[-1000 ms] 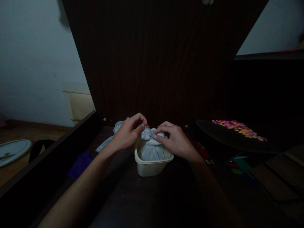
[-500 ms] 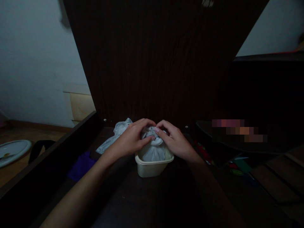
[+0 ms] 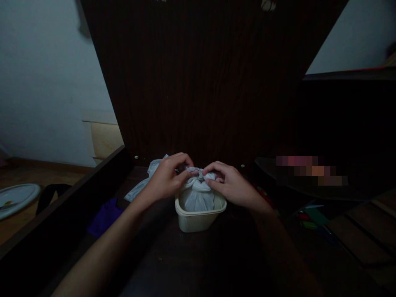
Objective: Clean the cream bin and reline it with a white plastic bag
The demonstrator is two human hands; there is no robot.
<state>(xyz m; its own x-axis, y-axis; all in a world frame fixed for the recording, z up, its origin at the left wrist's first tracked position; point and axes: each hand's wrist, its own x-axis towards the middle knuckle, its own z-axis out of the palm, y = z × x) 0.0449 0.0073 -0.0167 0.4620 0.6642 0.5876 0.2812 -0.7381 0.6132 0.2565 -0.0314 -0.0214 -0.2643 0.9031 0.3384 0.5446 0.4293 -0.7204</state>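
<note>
A small cream plastic basket [image 3: 198, 220] stands on a dark wooden surface [image 3: 192, 264]. A white cloth bundle [image 3: 197, 198] sits inside it, bunched at the top. My left hand [image 3: 165, 179] pinches the bunched top from the left, fingers closed on the cloth. My right hand [image 3: 230, 185] pinches the same top from the right, fingers curled on it. The two hands almost meet above the basket.
More white cloth [image 3: 145, 183] lies behind my left hand, a purple item [image 3: 103, 214] to the left. A tall dark wooden panel [image 3: 204, 82] rises behind. A dark raised edge [image 3: 62, 206] runs along the left; a white round plate [image 3: 15, 198] lies beyond it. Coloured bits [image 3: 305, 218] lie at right.
My hands, cupped over the cloth top half a second ago, have lifted slightly and now pinch it from both sides. The basket stays put.
</note>
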